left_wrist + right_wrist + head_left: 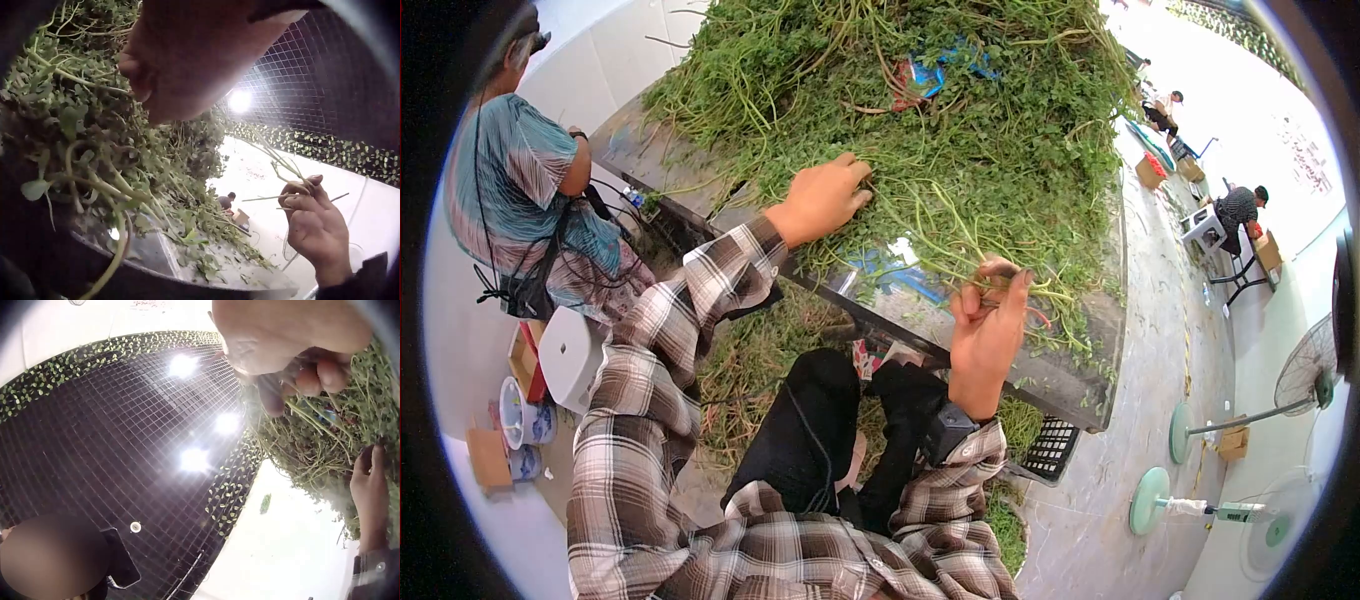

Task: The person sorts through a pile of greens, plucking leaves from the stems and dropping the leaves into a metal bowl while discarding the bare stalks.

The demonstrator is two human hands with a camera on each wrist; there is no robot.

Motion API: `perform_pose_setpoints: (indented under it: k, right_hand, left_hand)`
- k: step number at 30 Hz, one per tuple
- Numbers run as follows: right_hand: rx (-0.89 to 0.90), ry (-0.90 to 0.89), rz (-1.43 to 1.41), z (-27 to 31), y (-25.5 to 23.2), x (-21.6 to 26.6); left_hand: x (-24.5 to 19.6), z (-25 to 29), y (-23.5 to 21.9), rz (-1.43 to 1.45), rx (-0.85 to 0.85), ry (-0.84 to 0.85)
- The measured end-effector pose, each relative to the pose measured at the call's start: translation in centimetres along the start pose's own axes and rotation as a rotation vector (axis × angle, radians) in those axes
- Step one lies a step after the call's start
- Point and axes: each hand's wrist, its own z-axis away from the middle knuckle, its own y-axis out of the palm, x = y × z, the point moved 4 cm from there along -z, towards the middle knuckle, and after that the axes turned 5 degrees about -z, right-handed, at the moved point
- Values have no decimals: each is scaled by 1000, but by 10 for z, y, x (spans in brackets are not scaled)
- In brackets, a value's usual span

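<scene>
A large heap of leafy green plants with long stems (1020, 130) covers the table. My right hand (988, 335) is raised over the near edge, pinching a few thin green stems (935, 225) between thumb and fingers. In the left wrist view these stems (284, 164) stick out both sides of the right hand (317, 234). My left hand (825, 203) rests at the near left side of the heap, thumb and fingers apart, fingertips right at the greens. From the right wrist, the left hand (370, 490) shows its fingertips against the foliage.
The dark table edge (1090, 390) runs in front of my knees. Blue and red plastic (925, 78) lies within the heap. Below are more greens (745, 385) and a black crate (1052, 447). Another person (530, 190) is at the left; fans (1180, 425) stand at the right.
</scene>
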Motion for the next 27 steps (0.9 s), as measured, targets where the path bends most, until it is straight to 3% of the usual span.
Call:
perform_pose_setpoints:
  k: [5,7,11,13,14,16,17,20,22,24,27]
  right_hand:
    - [-2,-2,2,-2,-4,0]
    - [35,-5,13,-3,-4,-1]
    - [81,26,-35,-3,-4,-1]
    - [77,28,-40,-2,-4,0]
    - [69,30,-32,-2,-3,0]
    - [63,36,-24,-2,-1,-2]
    - [45,31,-2,-1,0,-3]
    - [19,57,47,1,3,-5]
    - [10,91,75,3,5,-7]
    - [3,63,249,4,10,-8]
    - [22,102,287,7,15,-13]
  left_hand:
    - [10,-9,7,-74,-104,-55]
    - [17,-11,16,-191,114,-94]
    - [21,-11,11,-114,79,-106]
    - [22,-15,-10,99,-108,-144]
    - [19,-19,-22,99,-108,-144]
    - [12,-27,-45,484,-91,-102]
    - [6,-27,-56,483,-92,-104]
    - [-18,-20,-72,539,-162,-59]
    - [-45,-9,-75,444,-247,239]
    - [-61,2,-63,442,-200,280]
    - [-83,20,-45,363,-117,386]
